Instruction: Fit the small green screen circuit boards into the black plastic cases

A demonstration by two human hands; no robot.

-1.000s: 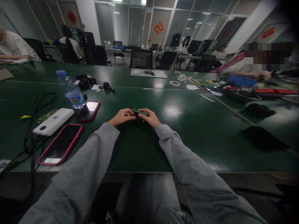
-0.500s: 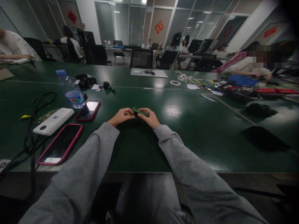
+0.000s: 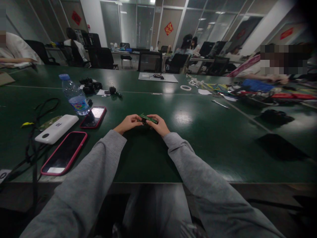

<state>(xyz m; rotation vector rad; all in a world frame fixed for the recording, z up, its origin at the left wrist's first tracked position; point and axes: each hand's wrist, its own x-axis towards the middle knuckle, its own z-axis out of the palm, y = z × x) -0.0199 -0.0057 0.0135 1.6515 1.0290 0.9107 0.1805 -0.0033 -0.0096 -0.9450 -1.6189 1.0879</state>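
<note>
Between my two hands is a small green circuit board (image 3: 146, 117) with a dark part on its near side. My left hand (image 3: 129, 123) pinches the board's left end between thumb and fingers. The right end is gripped by my right hand (image 3: 159, 124), its thumb lying along the near edge. Both hands are close to the surface of the green table (image 3: 210, 138); I cannot tell whether the board touches it. My fingers cover part of the board.
To the left are a water bottle (image 3: 75, 96), two phones, one nearer (image 3: 64, 153), a white power bank (image 3: 57, 129) and black cables (image 3: 33, 145). Farther off lie a grey mat (image 3: 146, 76), a tape roll (image 3: 185, 88) and a blue bundle (image 3: 257, 85). People sit around.
My hands and the circuit board hold almost the same position. At the far right, a person's hands have shifted slightly.
</note>
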